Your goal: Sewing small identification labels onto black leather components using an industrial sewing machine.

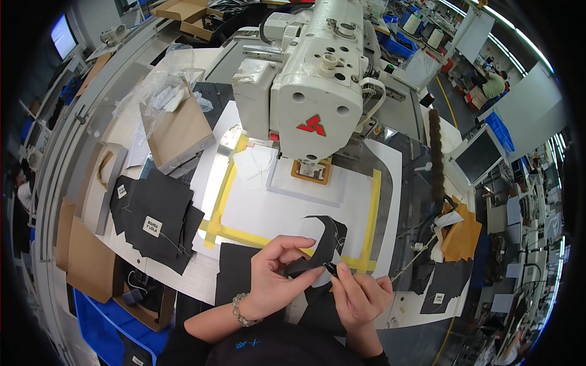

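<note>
We're seeing the left hand (273, 277) pinching black cloth (328, 239) over the tabletop (192, 287), before the sewing machine (320, 91); the right hand (361, 299) is gripping a small dark item (331, 268), kind unclear. We're judging the cloth light, floppy; we're favouring edge pinches.

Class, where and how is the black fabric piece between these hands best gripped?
Pinch the black fabric piece by its upper end, probably from the sewing machine side: that end curves free; left hand and right hand crowd the lower part.
</note>
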{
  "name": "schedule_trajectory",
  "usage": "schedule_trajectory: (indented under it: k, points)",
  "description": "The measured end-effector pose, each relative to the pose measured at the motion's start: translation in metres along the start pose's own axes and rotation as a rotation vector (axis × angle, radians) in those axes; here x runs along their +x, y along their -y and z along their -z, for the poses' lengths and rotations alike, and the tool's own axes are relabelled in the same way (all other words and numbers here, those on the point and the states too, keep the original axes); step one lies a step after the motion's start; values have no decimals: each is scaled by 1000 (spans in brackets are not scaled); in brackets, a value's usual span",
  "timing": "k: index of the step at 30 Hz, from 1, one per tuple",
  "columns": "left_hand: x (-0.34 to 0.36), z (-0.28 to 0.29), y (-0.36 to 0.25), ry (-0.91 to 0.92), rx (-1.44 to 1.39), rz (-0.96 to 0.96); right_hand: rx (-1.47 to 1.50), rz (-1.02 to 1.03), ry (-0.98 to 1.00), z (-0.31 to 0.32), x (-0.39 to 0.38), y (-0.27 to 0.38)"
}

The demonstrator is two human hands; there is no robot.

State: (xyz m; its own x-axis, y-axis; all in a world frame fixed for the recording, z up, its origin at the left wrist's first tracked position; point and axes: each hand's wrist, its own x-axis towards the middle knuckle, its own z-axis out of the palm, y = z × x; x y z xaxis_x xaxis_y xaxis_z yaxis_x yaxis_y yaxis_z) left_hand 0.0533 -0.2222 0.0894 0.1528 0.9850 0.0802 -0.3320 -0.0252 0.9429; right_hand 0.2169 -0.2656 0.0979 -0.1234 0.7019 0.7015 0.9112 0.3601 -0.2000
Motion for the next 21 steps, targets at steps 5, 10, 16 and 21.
schedule_trajectory:
  k: [5, 10, 16, 21]
  points:
    - [0, 0, 0, -3, 45, 8, -6, 5, 0, 2, 2, 1]
    - [0, 1, 2, -12, 58, -20, -11, 5, 22, 3, 3, 2]
    - [-1, 1, 1, 0, 41, -10, -15, 8, 18, 2, 3, 1]
    - [1, 0, 0, -10, 38, -4, -27, 9, 25, 1, 2, 1]
